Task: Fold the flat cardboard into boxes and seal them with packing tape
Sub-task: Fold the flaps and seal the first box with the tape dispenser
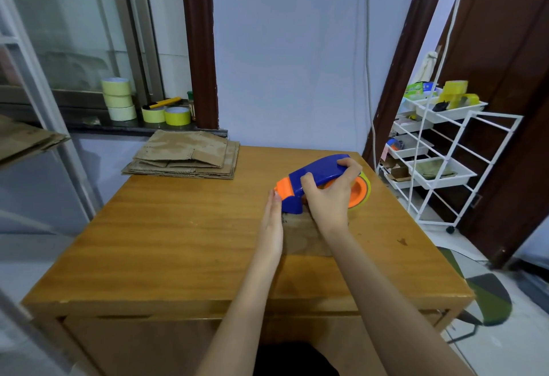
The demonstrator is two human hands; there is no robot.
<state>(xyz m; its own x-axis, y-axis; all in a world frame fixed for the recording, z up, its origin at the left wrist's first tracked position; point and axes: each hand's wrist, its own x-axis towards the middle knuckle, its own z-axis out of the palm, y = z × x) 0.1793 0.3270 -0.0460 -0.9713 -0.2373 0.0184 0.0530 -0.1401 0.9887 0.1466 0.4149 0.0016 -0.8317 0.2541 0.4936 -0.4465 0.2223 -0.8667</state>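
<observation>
On the right half of the wooden worktop (166, 236), a blue and orange tape dispenser (315, 181) is being gripped by the right hand (329, 197), whose fingers (349, 164) are being curled over the far side of the blue handle while the thumb is being pressed against its near side. A roll of yellowish packing tape (364, 190) is being carried on the orange hub at the dispenser's right end. Just left of the dispenser's orange nose, the left hand (271, 224) is being held edge-on, its fingers (274, 202) straight and pressed together, the tips touching or nearly touching the nose; actual contact cannot be told. Between the two wrists a brownish flat patch is being partly hidden on the worktop, and whether it is cardboard cannot be told. At the far left corner of the worktop, a stack of flat cardboard (185, 155) is being kept, well apart from both hands. Beyond it, on the window sill (89, 127), several tape rolls (117, 99) are being stored, three of them stacked. Against the dark door frame at the far right, a white wire cart (463, 150) with trays of small items is being kept.
</observation>
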